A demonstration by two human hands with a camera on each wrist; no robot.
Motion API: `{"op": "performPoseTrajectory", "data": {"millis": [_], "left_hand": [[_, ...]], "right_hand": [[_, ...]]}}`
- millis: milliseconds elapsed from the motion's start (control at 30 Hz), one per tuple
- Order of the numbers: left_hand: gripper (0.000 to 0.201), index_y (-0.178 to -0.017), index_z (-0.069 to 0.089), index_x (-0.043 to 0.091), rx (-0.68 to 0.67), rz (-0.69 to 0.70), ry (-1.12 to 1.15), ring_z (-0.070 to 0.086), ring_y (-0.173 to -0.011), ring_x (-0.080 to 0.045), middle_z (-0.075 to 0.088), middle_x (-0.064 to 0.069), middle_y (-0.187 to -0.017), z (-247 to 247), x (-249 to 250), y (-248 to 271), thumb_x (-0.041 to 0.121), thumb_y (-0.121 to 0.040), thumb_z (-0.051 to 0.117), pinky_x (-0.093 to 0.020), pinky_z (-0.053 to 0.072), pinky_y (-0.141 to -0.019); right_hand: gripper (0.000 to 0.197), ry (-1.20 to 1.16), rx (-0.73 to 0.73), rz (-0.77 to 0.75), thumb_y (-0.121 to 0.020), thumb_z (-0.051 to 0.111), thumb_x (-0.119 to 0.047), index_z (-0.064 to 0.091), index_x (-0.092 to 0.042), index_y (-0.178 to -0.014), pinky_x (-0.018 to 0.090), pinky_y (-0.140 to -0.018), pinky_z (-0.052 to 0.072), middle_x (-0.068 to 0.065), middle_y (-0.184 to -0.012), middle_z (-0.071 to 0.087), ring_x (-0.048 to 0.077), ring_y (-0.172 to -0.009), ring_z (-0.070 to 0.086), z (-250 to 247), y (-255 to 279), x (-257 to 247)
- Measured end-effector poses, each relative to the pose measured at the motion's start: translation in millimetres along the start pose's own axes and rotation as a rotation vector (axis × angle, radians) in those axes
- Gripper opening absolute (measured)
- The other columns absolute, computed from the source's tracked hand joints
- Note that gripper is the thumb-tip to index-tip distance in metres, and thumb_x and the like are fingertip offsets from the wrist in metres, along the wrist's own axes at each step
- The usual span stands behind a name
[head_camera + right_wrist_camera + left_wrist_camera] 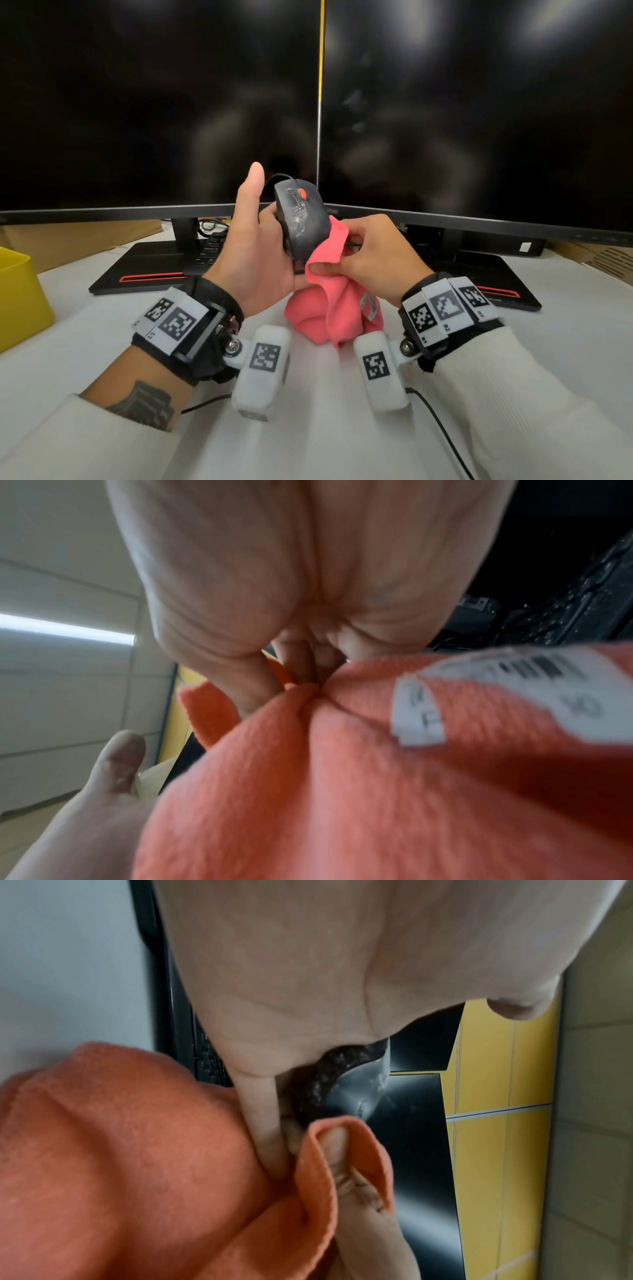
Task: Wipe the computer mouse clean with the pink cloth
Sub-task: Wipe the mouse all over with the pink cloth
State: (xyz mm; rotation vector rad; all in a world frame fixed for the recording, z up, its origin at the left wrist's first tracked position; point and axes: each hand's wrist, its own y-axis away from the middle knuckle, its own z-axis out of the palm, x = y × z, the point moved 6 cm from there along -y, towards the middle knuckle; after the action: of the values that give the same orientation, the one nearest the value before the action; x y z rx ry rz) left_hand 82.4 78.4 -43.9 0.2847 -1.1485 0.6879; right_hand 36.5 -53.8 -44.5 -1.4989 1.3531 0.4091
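From the head view we see the left hand [255, 250] holding the mouse [301, 219] up above the table [102, 329], in front of two dark monitors [154, 102]. Its fingers curl round the far side of the mouse while the thumb sticks straight up, clear of it. The mouse is black with an orange wheel and pale smears down its back; its cable runs off behind. The right hand [373, 253] pinches a fold of the cloth [329, 301] between thumb and fingers and holds it against the right lower edge of the mouse. The rest of the cloth hangs down in a bunch to the table. A yellow box [20, 294] sits at the far left.

From the left wrist we see the left palm [325, 961] close up, with the speckled edge of the mouse [329, 1074] showing below it. The cloth [137, 1150] fills the lower left, and a right fingertip [337, 1144] is wrapped in its fold just beside the mouse.

From the right wrist we see the right hand [291, 574] gripping the gathered cloth [342, 791], a white label [479, 696] on it. The left thumb [120, 758] shows at lower left. The mouse is hidden here.
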Motion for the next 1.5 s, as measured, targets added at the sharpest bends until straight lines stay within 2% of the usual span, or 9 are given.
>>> {"op": "performPoseTrajectory", "data": {"millis": [200,400,567,700,933,1033,1267,1433,1500], "left_hand": [[0.092,-0.134,0.060,0.023,-0.016,-0.002,-0.044,0.069,-0.123,-0.037,0.070,-0.014,-0.137,1.2,-0.3,0.6,0.085,-0.069,0.042,-0.056,0.057,-0.100],[0.101,-0.147,0.052,0.007,-0.018,-0.007,-0.109,0.058,-0.136,-0.039,0.058,-0.024,-0.148,5.2,-8.7,-2.3,0.081,-0.079,0.038,-0.050,0.051,-0.107],[0.084,-0.127,0.065,0.023,0.014,-0.010,-0.124,0.070,-0.124,-0.034,0.071,-0.013,-0.136,1.8,-3.7,-1.0,0.084,-0.082,0.030,-0.052,0.060,-0.095],[0.074,-0.118,0.068,0.028,0.002,-0.011,-0.204,0.073,-0.118,-0.028,0.075,-0.006,-0.130,10.1,-6.2,1.6,0.081,-0.087,0.027,-0.049,0.062,-0.090],[0.077,-0.132,0.057,0.028,-0.071,0.014,-0.345,0.062,-0.125,-0.034,0.063,-0.017,-0.139,14.8,-10.0,2.6,0.080,-0.088,0.020,-0.053,0.045,-0.110],[0.070,-0.122,0.063,0.034,-0.068,0.017,-0.316,0.067,-0.127,-0.027,0.071,-0.008,-0.135,15.1,-8.3,1.9,0.077,-0.090,0.019,-0.046,0.055,-0.101],[0.057,-0.094,0.074,0.058,-0.141,-0.041,-0.435,0.066,-0.125,-0.027,0.075,0.003,-0.128,25.7,-14.1,7.5,0.082,-0.074,0.026,-0.043,0.054,-0.102],[0.066,-0.104,0.072,0.056,-0.139,-0.011,-0.382,0.058,-0.134,-0.041,0.065,-0.009,-0.143,20.0,-8.9,6.0,0.087,-0.085,0.017,-0.058,0.048,-0.110],[0.068,-0.104,0.075,0.053,-0.151,-0.015,-0.369,0.058,-0.134,-0.041,0.059,-0.016,-0.147,21.3,-9.6,5.2,0.086,-0.083,0.019,-0.061,0.048,-0.110]], "right_hand": [[0.006,-0.097,0.016,0.058,-0.087,0.083,-0.012,0.082,-0.011,-0.093,0.047,-0.094,0.062,0.017,-0.097,0.081,0.021,-0.093,0.077,-7.9,-0.4,3.9],[0.021,-0.116,0.050,0.113,-0.077,0.092,-0.024,0.082,-0.010,-0.089,0.034,-0.076,0.063,0.004,-0.079,0.081,0.014,-0.075,0.077,2.7,-0.8,7.7],[0.020,-0.115,-0.019,0.124,-0.080,0.089,-0.015,0.083,-0.006,-0.098,0.049,-0.095,0.062,0.014,-0.097,0.082,0.033,-0.101,0.078,-3.6,-1.2,8.6],[0.028,-0.217,0.081,0.243,-0.084,0.086,-0.031,0.080,-0.007,-0.072,0.041,-0.074,0.058,0.015,-0.076,0.077,0.026,-0.073,0.073,-9.3,-0.4,12.3],[0.035,-0.147,-0.007,0.231,-0.071,0.095,-0.029,0.082,-0.003,-0.091,0.049,-0.084,0.064,0.021,-0.093,0.080,0.034,-0.090,0.079,-3.4,2.9,6.6],[0.028,-0.193,-0.006,0.246,-0.080,0.088,-0.019,0.080,0.003,-0.097,0.053,-0.092,0.061,0.027,-0.100,0.078,0.037,-0.096,0.078,-7.8,3.1,5.0],[0.036,-0.229,0.037,0.345,-0.087,0.082,-0.035,0.079,0.000,-0.088,0.031,-0.063,0.062,0.009,-0.076,0.077,0.021,-0.070,0.075,-5.0,7.4,5.0],[0.035,-0.291,0.015,0.354,-0.092,0.078,-0.019,0.073,0.012,-0.107,0.054,-0.090,0.061,0.031,-0.101,0.075,0.034,-0.089,0.072,-10.5,6.8,4.8],[0.040,-0.313,0.075,0.418,-0.092,0.077,-0.029,0.073,0.007,-0.107,0.052,-0.082,0.064,0.029,-0.097,0.074,0.033,-0.085,0.069,-15.3,6.3,9.2]]}}
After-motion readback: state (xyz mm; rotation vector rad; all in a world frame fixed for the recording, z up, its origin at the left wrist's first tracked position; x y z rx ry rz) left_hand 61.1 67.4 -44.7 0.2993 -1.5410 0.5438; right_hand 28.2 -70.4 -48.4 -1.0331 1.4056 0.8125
